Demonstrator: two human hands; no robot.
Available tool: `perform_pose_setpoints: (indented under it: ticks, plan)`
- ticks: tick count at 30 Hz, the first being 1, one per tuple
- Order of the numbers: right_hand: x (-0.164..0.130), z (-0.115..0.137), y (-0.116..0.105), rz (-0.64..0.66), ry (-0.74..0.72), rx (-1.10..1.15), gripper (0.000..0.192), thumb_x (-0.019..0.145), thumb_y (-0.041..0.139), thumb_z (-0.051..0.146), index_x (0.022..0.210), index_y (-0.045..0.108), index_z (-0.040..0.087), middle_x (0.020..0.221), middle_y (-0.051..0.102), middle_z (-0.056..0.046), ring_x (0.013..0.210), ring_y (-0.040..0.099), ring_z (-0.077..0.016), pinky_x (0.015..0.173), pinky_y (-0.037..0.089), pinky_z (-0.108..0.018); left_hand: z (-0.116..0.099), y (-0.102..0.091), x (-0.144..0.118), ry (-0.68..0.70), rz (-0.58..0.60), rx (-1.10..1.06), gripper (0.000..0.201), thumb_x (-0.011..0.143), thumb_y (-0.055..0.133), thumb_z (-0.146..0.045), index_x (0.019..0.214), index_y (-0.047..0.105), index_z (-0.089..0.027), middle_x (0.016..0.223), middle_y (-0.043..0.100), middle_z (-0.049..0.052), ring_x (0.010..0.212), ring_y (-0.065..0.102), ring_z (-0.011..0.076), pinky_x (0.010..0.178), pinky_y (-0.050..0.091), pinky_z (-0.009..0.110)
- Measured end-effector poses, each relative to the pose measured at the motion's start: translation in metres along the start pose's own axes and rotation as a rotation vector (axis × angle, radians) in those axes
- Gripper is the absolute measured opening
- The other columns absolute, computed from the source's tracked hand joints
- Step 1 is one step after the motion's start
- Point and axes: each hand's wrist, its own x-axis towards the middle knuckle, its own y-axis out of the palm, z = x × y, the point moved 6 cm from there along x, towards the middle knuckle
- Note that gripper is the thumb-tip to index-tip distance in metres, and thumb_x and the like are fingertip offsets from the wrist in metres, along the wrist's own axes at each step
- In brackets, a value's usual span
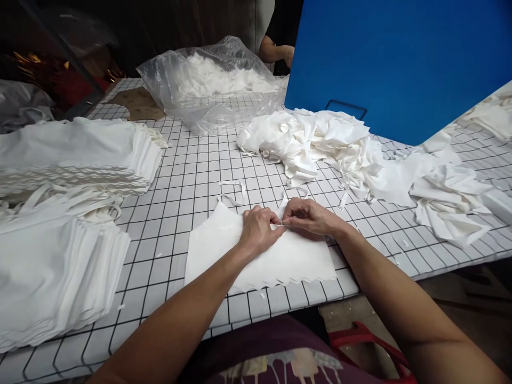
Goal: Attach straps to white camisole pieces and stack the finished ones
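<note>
Together, the left hand and right hand pinch the top edge of a flat white fabric piece with a zigzag-cut lower edge, fingers closed on it where a thin white strap joins. That piece lies on the black-gridded white tabletop; beyond it sits a loose heap of white fabric, and left of it, stacked white pieces.
</note>
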Motion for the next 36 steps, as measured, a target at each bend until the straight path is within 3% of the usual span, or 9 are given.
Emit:
perform_pose_setpoints:
  ticks: [7,23,29,36]
  plan:
    - [0.0,-0.004,0.002,-0.02,0.011,0.051,0.026,0.089,0.065,0.045,0.084,0.068,0.02,0.082,0.062,-0.003,0.074,0.054,-0.016,0.065,0.041,-0.029,-0.001,-0.001,0.0,-0.008,0.0,0.015,0.015,0.076,0.073,-0.025,0.067,0.062,-0.02,0.083,0.072,0.002,0.094,0.058,0.0265,0.094,0.037,0.049]
    - [-0.001,0.007,0.0,0.0,0.003,-0.128,0.019,0.091,0.062,0.04,0.084,0.066,0.023,0.082,0.061,-0.003,0.072,0.053,-0.0165,0.065,0.042,-0.031,0.0,0.001,0.0,-0.018,0.021,0.031,0.013,0.078,0.073,-0.027,0.07,0.065,-0.02,0.086,0.073,-0.001,0.097,0.058,0.0235,0.098,0.035,0.046]
    - [-0.001,0.021,0.0,0.058,-0.208,-0.368,0.021,0.099,0.051,0.03,0.088,0.066,0.02,0.081,0.062,-0.005,0.082,0.052,-0.0193,0.076,0.04,-0.034,-0.001,0.001,0.001,0.004,0.044,0.052,0.013,0.08,0.073,-0.027,0.072,0.066,-0.019,0.087,0.073,-0.001,0.097,0.056,0.0215,0.097,0.033,0.044]
    - [0.014,0.036,0.009,0.267,-0.262,-0.837,0.025,0.096,0.054,0.015,0.075,0.067,0.019,0.075,0.064,-0.006,0.082,0.047,-0.0203,0.074,0.027,-0.036,-0.004,0.0,0.0,0.024,0.067,0.059,0.014,0.085,0.07,-0.032,0.077,0.07,-0.02,0.088,0.072,0.0,0.095,0.054,0.0215,0.095,0.033,0.042]
